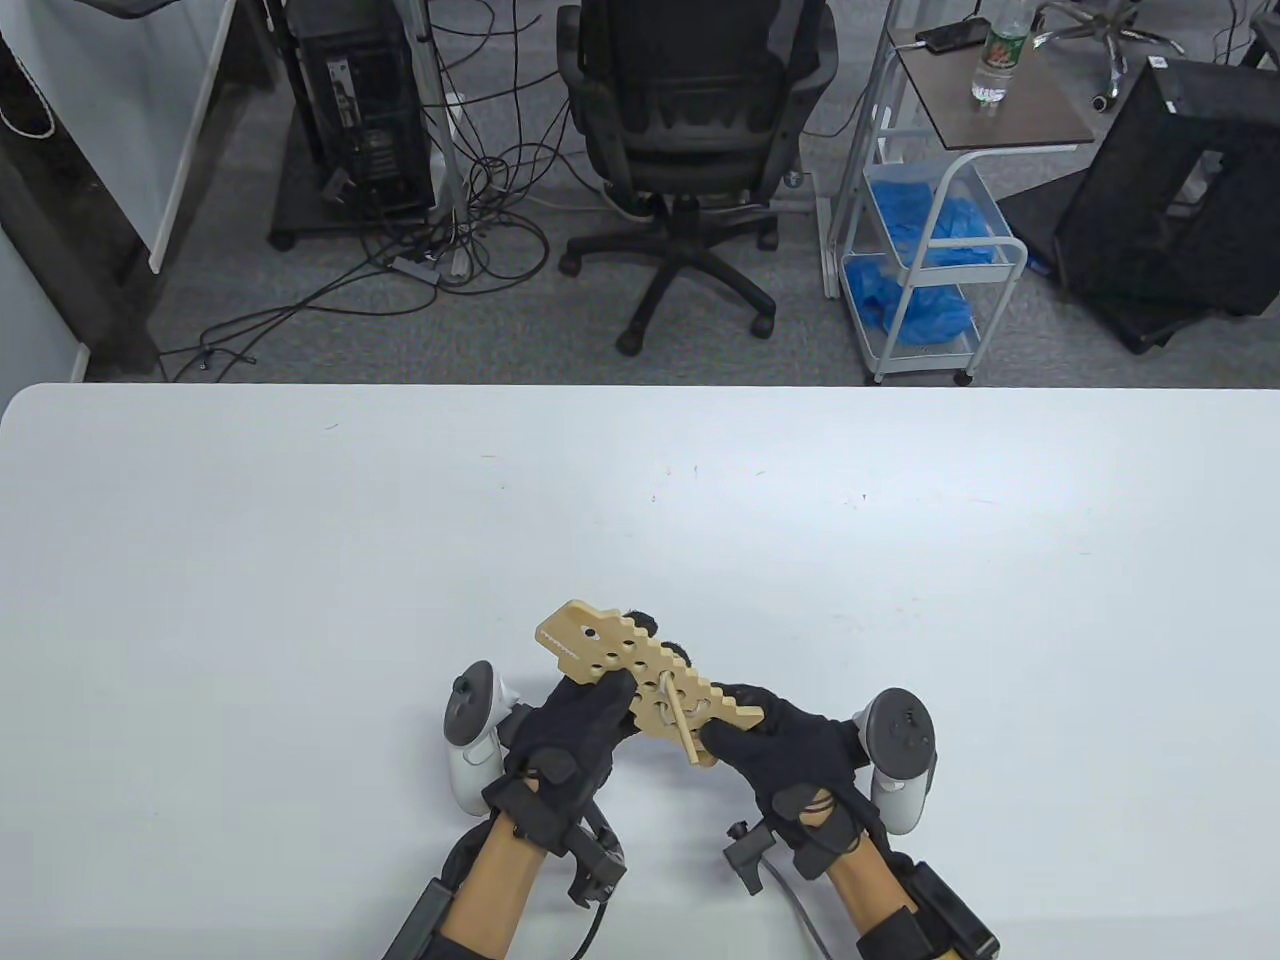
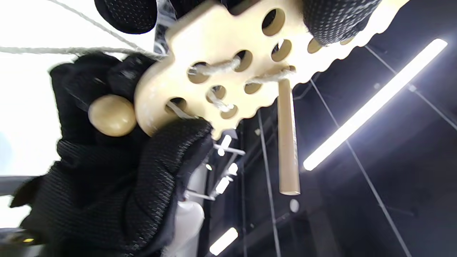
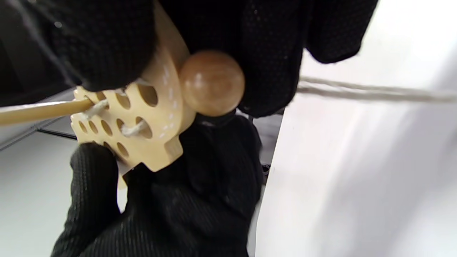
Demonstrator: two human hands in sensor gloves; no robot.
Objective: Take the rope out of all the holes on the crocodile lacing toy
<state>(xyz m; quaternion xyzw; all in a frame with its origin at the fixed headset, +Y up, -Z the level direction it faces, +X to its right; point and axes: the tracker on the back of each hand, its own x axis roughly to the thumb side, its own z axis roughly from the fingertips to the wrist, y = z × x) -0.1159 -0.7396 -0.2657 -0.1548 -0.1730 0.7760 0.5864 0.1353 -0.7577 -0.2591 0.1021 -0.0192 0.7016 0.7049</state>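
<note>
Table view: the wooden crocodile lacing toy (image 1: 640, 680) is held above the near part of the white table (image 1: 300, 560), snout pointing up-left; the left hand (image 1: 575, 725) grips its middle from below and the right hand (image 1: 790, 745) grips the tail end, with the wooden lacing needle (image 1: 680, 725) lying across the board between them. Both hands are thus closed on the toy, near each other but not touching. Left wrist view: seen from beneath, the rope (image 2: 214, 67) runs through several tail-end holes in short stitches, the needle (image 2: 288, 142) dangles freely from one hole, and a wooden stopper bead (image 2: 111, 115) sits by the tail against the right glove (image 2: 107, 178); two strands run off taut to the left. Here the likely fault is a snag: a pull on the wrong strand would tighten the stitches rather than release them, and the bead cannot pass a hole. Right wrist view: the bead (image 3: 211, 82) presses against the toy's edge (image 3: 167, 103), and a strand (image 3: 375, 92) stretches away to the right; which finger holds it is probably hidden by the glove, so it cannot be told. With neither hand on the needle, it may swing, catch in a hole, or the board may twist out of a one-sided grip.
</note>
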